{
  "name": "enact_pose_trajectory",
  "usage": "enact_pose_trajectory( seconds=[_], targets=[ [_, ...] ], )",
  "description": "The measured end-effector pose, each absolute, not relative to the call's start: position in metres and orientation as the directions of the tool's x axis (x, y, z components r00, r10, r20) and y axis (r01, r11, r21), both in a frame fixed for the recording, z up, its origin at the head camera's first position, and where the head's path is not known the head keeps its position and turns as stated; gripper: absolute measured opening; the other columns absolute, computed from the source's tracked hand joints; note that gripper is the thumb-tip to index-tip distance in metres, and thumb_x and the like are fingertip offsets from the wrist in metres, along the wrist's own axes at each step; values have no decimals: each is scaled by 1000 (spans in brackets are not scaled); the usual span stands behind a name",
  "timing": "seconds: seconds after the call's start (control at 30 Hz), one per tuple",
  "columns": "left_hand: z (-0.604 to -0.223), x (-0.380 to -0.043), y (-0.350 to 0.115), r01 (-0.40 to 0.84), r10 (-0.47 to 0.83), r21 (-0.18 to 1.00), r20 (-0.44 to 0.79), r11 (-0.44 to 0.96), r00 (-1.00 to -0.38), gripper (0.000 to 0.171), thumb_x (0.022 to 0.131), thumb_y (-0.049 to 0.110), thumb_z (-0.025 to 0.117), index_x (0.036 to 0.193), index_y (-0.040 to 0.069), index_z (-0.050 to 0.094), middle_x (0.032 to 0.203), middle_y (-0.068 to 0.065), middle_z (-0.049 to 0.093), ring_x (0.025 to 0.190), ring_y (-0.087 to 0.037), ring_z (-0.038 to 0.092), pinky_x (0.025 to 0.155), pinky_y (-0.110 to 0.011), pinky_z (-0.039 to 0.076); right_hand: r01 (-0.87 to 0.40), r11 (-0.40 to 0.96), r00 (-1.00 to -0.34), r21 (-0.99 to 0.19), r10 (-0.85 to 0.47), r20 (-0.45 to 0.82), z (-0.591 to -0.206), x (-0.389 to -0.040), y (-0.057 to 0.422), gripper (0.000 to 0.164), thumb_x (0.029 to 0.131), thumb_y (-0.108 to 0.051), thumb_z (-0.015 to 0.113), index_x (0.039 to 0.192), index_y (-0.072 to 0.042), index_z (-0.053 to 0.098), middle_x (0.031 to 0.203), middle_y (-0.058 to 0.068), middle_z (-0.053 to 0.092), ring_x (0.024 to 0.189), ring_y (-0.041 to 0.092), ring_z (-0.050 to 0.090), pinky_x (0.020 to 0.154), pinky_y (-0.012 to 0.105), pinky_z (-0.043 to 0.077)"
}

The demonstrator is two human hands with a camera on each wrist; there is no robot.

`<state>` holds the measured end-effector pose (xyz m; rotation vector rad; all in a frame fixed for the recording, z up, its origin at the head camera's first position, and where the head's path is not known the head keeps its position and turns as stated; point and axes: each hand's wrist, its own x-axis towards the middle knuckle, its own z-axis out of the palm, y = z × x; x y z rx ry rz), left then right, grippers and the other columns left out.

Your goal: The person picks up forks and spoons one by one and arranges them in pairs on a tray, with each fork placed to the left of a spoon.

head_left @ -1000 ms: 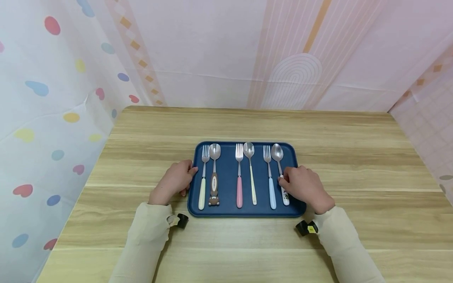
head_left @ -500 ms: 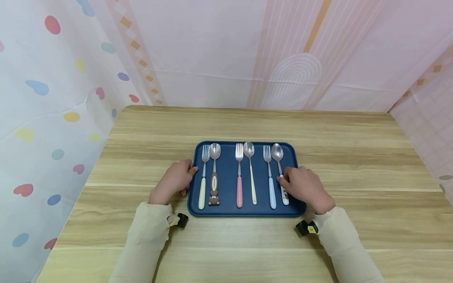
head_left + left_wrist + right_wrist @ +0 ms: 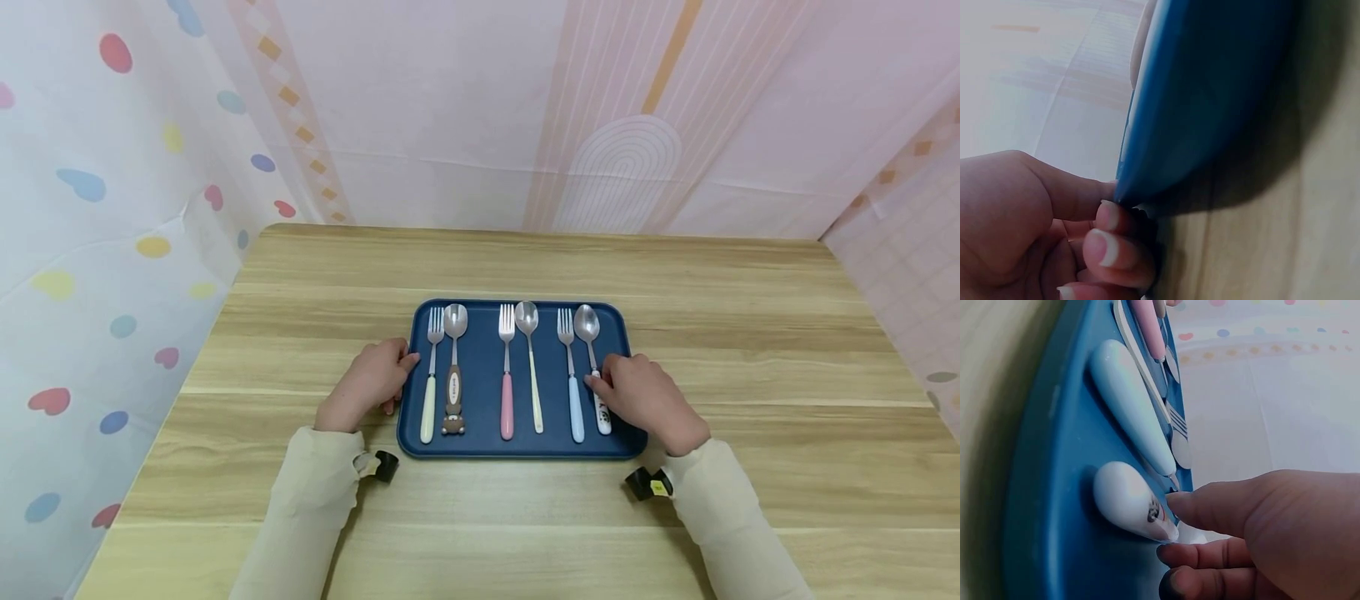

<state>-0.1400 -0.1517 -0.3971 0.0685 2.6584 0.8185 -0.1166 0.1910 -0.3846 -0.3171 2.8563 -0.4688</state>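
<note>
A dark blue tray (image 3: 480, 417) lies on the wooden table with forks and spoons set out in pairs. At its left rim my left hand (image 3: 371, 375) pinches the edge; in the left wrist view the thumb is on the rim and fingertips (image 3: 1113, 250) are under it. My right hand (image 3: 645, 396) holds the rightmost spoon (image 3: 587, 321) by its white printed handle (image 3: 1125, 494), thumb and fingers on either side. Beside that spoon is a blue-handled fork (image 3: 576, 408). A pink-handled fork (image 3: 507, 408) and a thin cream-handled spoon (image 3: 536, 400) lie mid-tray.
On the tray's left side are a pale yellow-handled fork (image 3: 428, 408) and a brown bear-handled spoon (image 3: 453, 400). Bare wood tabletop (image 3: 525, 525) surrounds the tray. Patterned cloth (image 3: 450, 108) hangs behind the table and at both sides.
</note>
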Motion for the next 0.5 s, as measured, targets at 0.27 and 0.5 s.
enact_pose_trajectory(
  seconds=[0.27,0.5],
  targets=[
    [-400,-142,-157,-57,173,586,-328,808,-929,28,99,23,41,81,4,48,55,-8,54,38,-21,52,37,-27,38,-224,905,-943,-361,-295,-156,-381,-120,197,29,91,-30,56,71,-9,51,55,3,44,48,14,45,44,26,37],
    [-399,-135,-173,3,229,634,-275,773,-934,26,99,20,42,81,3,50,52,-4,51,41,-19,50,46,-30,42,-278,882,-944,-381,-324,-61,-375,-115,218,29,91,-26,56,67,-13,49,53,-1,40,49,13,42,48,27,34]
  ],
)
